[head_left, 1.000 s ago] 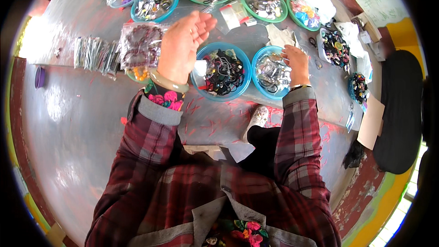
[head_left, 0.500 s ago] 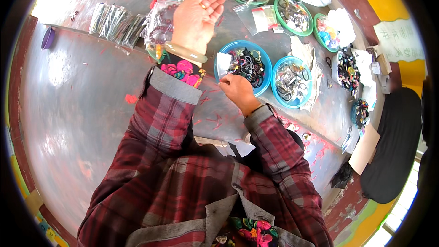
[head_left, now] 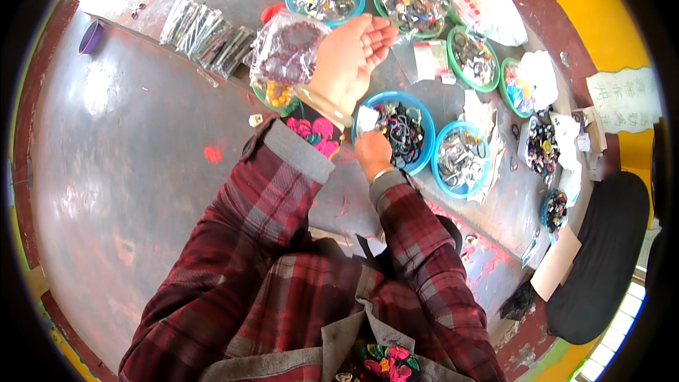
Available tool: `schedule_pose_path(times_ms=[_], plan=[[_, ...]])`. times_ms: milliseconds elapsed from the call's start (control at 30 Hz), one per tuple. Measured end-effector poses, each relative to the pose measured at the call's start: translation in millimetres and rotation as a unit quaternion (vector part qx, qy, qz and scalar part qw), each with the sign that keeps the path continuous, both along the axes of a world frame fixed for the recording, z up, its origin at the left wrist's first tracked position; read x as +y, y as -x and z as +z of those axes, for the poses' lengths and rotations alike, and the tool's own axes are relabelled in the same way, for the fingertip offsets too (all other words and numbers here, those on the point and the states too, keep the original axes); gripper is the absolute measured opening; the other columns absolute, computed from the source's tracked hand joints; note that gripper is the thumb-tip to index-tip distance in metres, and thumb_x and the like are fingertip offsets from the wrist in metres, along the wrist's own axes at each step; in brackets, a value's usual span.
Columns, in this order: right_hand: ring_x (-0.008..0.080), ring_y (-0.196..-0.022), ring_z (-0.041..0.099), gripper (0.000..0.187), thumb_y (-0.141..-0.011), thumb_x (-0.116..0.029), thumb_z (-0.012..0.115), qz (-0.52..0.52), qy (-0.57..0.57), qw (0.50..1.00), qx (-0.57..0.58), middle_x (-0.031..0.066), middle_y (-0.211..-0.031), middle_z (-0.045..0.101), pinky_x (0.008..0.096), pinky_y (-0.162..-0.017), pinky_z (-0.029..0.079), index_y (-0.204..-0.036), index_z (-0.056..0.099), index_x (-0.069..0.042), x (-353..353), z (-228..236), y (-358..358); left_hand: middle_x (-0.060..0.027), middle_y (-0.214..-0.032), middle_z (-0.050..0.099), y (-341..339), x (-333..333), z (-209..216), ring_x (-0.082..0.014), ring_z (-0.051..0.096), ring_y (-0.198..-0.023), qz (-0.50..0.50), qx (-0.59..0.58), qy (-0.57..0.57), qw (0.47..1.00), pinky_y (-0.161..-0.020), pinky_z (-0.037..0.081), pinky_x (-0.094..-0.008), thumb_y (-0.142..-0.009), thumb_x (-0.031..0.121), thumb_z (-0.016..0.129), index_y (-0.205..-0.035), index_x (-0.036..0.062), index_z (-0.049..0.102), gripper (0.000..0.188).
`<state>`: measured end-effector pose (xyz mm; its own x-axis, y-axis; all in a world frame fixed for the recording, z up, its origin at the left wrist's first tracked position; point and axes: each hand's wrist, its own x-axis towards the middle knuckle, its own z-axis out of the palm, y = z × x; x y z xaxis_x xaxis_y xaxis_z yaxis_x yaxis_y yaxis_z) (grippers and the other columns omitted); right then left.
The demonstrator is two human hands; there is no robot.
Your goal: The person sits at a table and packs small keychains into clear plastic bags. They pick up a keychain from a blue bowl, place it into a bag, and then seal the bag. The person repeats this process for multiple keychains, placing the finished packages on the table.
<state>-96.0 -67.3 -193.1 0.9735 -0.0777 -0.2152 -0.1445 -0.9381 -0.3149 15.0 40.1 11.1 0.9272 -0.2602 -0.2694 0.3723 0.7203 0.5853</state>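
Note:
My left hand [head_left: 353, 56] is raised palm up, its fingers stretched out and slightly curved, with nothing visible in it. A ring and a pale bangle show on it. Beside it lies a clear plastic bag of dark beads [head_left: 283, 48], with orange beads [head_left: 279, 93] in a green basket just below. My right hand [head_left: 373, 152] is closed at the near left rim of a blue basket [head_left: 426, 145]. Whatever its fingers pinch, if anything, is hidden. Tangled dark cords and bands [head_left: 403, 131] fill that basket, and a white card [head_left: 366, 119] stands at its left side.
Right of it stands a second blue basket [head_left: 436, 170] with wrapped trinkets. More baskets, such as a green one [head_left: 498, 81], crowd the far side. Wrapped slim packets [head_left: 200, 32] lie at the far left, near a purple bowl [head_left: 91, 37]. A black cushion-like shape [head_left: 601, 262] is at right.
The view has shifted, so the table things sit lower and farther right. My left hand has moved right, uncovering more of the bead bag. My right hand stays closed by the blue basket's rim.

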Motion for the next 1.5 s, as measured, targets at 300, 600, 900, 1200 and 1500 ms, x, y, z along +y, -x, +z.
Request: schedule_pose_path(times_ms=[300, 600, 900, 1200, 1500], plan=[[0.0371, -0.077, 0.061, 0.025, -0.075, -0.019, 0.049, -0.068, -0.022, 0.996, 0.047, 0.0209, -0.078, 0.063, 0.0442, -0.07, 0.049, -0.074, 0.067, -0.001, 2.0, 21.2, -4.9, -0.012, -0.095, 0.061, 6.0, -4.8, 1.5, -0.0202, 0.058, -0.093, -0.034, 0.005, 0.001, 0.999, -0.08, 0.043, -0.0292, -0.086, 0.024, 0.053, -0.096, 0.0006, 0.057, 0.026], [0.0355, -0.074, 0.061, 0.026, -0.076, -0.02, 0.048, 0.09, 0.037, 0.995, -0.029, 0.0192, -0.074, 0.062, 0.0452, -0.068, 0.048, -0.071, 0.067, -0.003, -9.7, -1.5, -4.8, -0.0121, -0.094, 0.062, 7.6, -11.3, -0.3, -0.0199, 0.059, -0.089, -0.04, 0.012, -0.018, 0.999, -0.076, 0.044, -0.0288, -0.087, 0.023, 0.05, -0.096, 0.0004, 0.057, 0.025], [0.0356, -0.074, 0.061, 0.022, -0.071, -0.019, 0.049, -0.046, -0.048, 0.998, 0.011, 0.0195, -0.074, 0.062, 0.0442, -0.069, 0.048, -0.07, 0.066, -0.004, -8.9, 19.4, -3.1, -0.0122, -0.093, 0.062, 9.6, -13.8, -2.1, -0.0202, 0.059, -0.088, -0.041, 0.014, -0.016, 0.999, -0.074, 0.045, -0.029, -0.088, 0.023, 0.051, -0.093, 0.0009, 0.058, 0.023], [0.0339, -0.076, 0.061, 0.021, -0.072, -0.024, 0.054, -0.039, -0.074, 0.996, 0.038, 0.0182, -0.075, 0.063, 0.0434, -0.069, 0.047, -0.072, 0.065, -0.007, -16.6, 42.3, -6.8, -0.0114, -0.091, 0.063, 10.9, -18.5, -5.1, -0.0196, 0.06, -0.085, -0.049, 0.008, -0.018, 0.999, -0.072, 0.045, -0.0289, -0.088, 0.023, 0.05, -0.092, 0.0014, 0.058, 0.023], [0.0342, -0.066, 0.061, 0.013, -0.079, -0.016, 0.055, -0.027, -0.176, 0.975, -0.132, 0.0164, -0.071, 0.062, 0.0397, -0.059, 0.047, -0.078, 0.063, -0.005, -78.9, 109.6, -21.7, -0.0098, -0.094, 0.064, 15.1, -21.4, -4.2, -0.0159, 0.06, -0.085, -0.118, -0.091, -0.102, 0.984, -0.072, 0.043, -0.027, -0.088, 0.024, 0.052, -0.093, 0.0021, 0.06, 0.024]])
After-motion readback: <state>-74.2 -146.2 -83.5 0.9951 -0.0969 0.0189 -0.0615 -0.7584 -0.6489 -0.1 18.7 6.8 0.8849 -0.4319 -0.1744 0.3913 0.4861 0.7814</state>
